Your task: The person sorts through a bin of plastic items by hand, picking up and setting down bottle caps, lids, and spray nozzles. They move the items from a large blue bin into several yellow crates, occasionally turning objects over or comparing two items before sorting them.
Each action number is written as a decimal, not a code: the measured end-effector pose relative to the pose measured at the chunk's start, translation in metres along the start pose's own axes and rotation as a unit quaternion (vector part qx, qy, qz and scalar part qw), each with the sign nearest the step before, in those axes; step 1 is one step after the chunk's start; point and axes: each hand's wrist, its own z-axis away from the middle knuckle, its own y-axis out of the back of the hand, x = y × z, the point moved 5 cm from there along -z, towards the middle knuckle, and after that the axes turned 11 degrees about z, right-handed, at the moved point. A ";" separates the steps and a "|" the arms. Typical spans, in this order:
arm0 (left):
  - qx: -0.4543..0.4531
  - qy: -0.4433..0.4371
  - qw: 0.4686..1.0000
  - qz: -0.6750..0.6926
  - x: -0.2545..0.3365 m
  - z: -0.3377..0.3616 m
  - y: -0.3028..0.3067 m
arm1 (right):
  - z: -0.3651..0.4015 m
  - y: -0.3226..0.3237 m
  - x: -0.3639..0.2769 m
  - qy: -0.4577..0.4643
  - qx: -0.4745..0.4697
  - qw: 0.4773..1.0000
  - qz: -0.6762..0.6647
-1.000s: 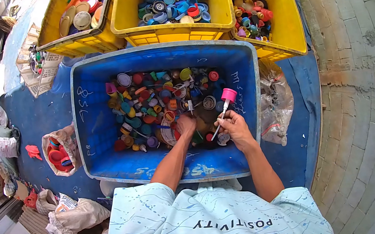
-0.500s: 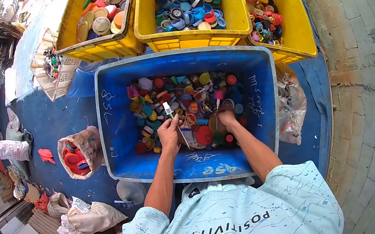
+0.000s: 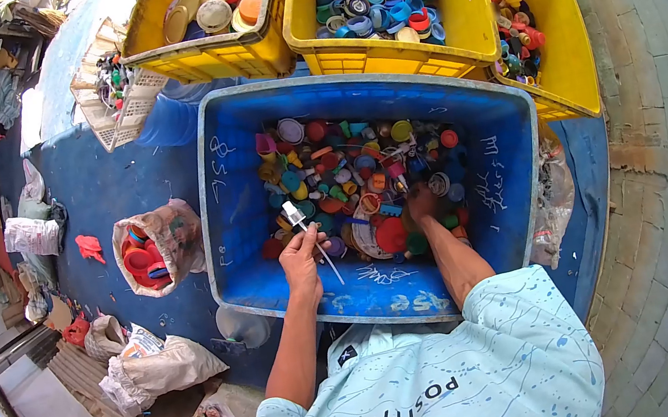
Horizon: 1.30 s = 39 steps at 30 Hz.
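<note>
My left hand (image 3: 302, 260) is closed on a white pump top (image 3: 293, 213) with a long thin dip tube that slants down over the near wall of a blue crate (image 3: 394, 294). My right hand (image 3: 423, 206) reaches down among the mixed plastic caps (image 3: 343, 173) on the right side of the crate. Its fingers are dark and partly hidden there, and I cannot tell whether they hold anything. Close to its fingertips lies a small pink and white pump piece (image 3: 396, 171). A red cap (image 3: 391, 235) and a green cap (image 3: 416, 243) lie just left of its wrist.
Behind the crate stand yellow crates of sorted caps: flat lids (image 3: 214, 15), mostly blue caps (image 3: 380, 14) and red ones (image 3: 522, 32). A sack (image 3: 182, 235) of red lids stands left, near a white basket (image 3: 107, 114). A plastic bag (image 3: 556, 200) sits right.
The view has shifted, so the crates appear farther right. My left hand keeps the pump top, now nearer the crate's left front. My right hand has reached deeper into the caps.
</note>
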 end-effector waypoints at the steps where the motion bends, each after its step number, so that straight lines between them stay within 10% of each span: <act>1: -0.001 -0.003 1.000 0.003 0.001 -0.001 0.000 | 0.000 0.001 0.000 -0.013 0.012 1.000 -0.016; 12: -0.035 -0.012 0.998 0.053 -0.003 0.042 -0.017 | 0.014 0.073 -0.056 -0.041 -0.085 0.963 -0.253; 24: 0.002 -0.096 0.958 0.271 0.014 0.132 0.065 | 0.128 0.146 -0.205 0.137 -0.285 0.836 -0.449; 39: -0.033 -0.098 0.935 0.339 0.081 0.116 0.338 | 0.366 0.027 -0.387 0.158 -0.379 0.791 -0.454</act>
